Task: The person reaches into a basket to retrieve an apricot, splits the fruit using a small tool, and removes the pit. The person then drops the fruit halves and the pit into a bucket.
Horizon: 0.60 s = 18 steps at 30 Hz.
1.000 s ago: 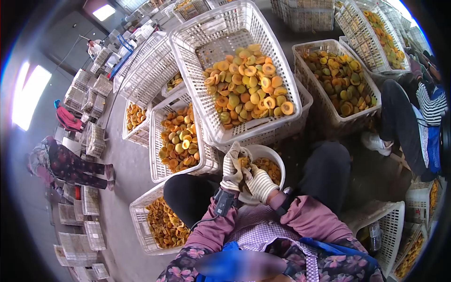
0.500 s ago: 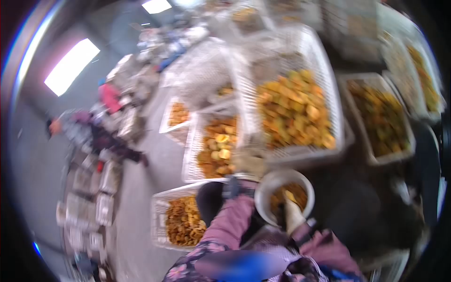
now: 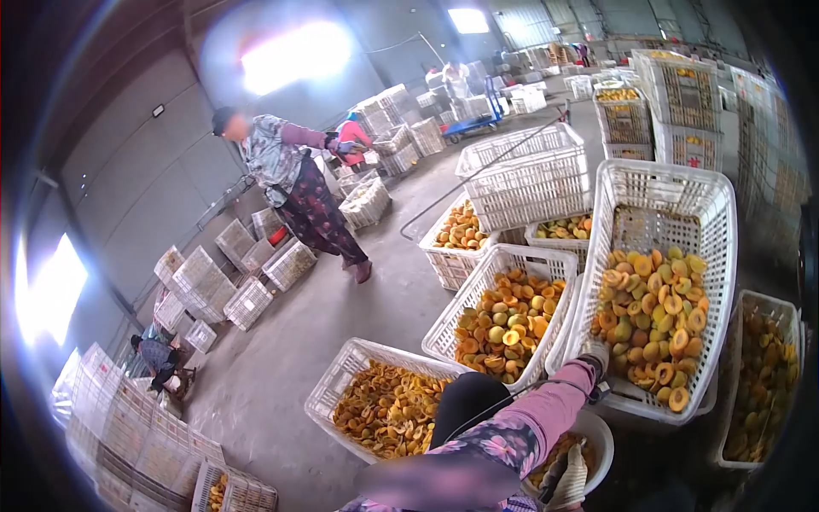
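Observation:
My left hand (image 3: 595, 353), in a dirty pale glove, reaches across to the near left edge of a large white plastic crate (image 3: 728, 256). Yellow and greenish apricots (image 3: 653, 316), some halved, fill the near part of that crate. The fingers of this hand are mostly hidden against the crate's rim. Lower down, my right hand (image 3: 570, 478), also gloved, is over or in a white bucket (image 3: 604, 448) beside my knee. Orange fruit pieces (image 3: 554, 452) lie in the bucket, partly covered by my sleeve. What the right fingers grip, if anything, cannot be made out.
Left of my knee stand a crate of orange apricot halves (image 3: 384, 410) and another crate of apricots (image 3: 512, 324). An upended-looking white crate (image 3: 529, 179) is stacked behind. A person (image 3: 294, 188) walks on the concrete floor (image 3: 281, 367). A blue cart (image 3: 473, 125) stands farther off.
My view has swung up and to the left, showing more of the hall. My left hand has moved from beside the bucket to the large crate's edge. The right hand stays at the bucket.

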Each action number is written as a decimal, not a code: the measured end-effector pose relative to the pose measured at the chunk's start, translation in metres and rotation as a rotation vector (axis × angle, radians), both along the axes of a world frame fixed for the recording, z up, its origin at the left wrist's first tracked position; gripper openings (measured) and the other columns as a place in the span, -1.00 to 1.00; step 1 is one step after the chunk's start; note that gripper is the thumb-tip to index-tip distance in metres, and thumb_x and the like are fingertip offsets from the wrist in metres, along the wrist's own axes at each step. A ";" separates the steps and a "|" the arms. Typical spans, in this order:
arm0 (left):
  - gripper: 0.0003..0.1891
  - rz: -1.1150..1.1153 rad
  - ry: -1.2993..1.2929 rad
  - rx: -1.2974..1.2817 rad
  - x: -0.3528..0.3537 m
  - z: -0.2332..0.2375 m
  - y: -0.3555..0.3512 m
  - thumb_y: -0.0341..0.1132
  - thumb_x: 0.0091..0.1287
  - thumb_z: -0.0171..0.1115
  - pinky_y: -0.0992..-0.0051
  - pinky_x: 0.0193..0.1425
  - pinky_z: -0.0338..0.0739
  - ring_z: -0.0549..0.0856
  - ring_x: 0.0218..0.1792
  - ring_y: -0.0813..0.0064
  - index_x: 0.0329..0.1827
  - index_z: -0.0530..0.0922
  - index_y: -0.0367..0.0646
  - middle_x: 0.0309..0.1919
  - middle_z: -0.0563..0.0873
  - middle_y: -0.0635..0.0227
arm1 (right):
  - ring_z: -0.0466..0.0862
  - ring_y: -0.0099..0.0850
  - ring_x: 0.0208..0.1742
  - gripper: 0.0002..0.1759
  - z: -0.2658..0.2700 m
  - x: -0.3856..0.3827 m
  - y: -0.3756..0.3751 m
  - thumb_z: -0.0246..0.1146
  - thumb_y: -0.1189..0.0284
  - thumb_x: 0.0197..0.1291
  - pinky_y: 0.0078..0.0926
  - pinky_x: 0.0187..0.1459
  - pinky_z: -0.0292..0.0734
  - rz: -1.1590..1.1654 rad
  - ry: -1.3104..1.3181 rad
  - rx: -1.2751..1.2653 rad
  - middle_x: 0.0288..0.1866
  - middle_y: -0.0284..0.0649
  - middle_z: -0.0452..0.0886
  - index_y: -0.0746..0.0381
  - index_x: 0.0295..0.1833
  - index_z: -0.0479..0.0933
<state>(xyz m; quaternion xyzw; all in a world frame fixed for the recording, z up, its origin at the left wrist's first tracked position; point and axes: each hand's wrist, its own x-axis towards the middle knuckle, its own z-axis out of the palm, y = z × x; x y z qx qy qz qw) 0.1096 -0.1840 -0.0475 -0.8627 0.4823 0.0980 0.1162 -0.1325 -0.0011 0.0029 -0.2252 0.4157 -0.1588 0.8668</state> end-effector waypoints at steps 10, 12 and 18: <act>-0.64 -0.087 0.509 -0.105 -0.029 0.042 0.049 -0.21 0.18 0.03 0.27 0.14 0.42 0.55 0.07 0.12 -0.03 0.55 -0.17 -0.03 0.60 0.05 | 0.25 -0.53 -0.86 -0.64 -0.001 0.006 0.004 0.10 0.00 0.22 -0.56 -0.80 0.17 -0.047 0.078 -0.050 -0.78 -0.47 0.29 0.00 -0.48 0.39; -0.61 -0.201 0.505 -0.257 -0.039 0.038 0.060 -0.25 0.11 0.09 0.22 -0.15 0.51 0.65 -0.19 0.05 0.00 0.52 -0.21 -0.27 0.67 -0.01 | 0.30 -0.55 -0.82 -0.67 -0.003 -0.002 0.002 0.14 0.01 0.20 -0.56 -0.78 0.19 0.050 -0.030 -0.063 -0.72 -0.48 0.37 0.01 -0.42 0.45; -0.69 0.011 2.113 -0.960 -0.102 -0.003 0.132 -0.38 0.42 -0.15 0.51 0.02 0.51 0.57 0.01 0.47 0.19 0.35 -0.20 0.02 0.57 0.27 | 0.52 -0.42 -0.05 -0.58 -0.014 0.000 -0.008 0.02 0.21 0.33 -0.47 0.00 0.44 -0.127 -0.147 -0.370 0.01 -0.25 0.53 0.22 0.19 0.40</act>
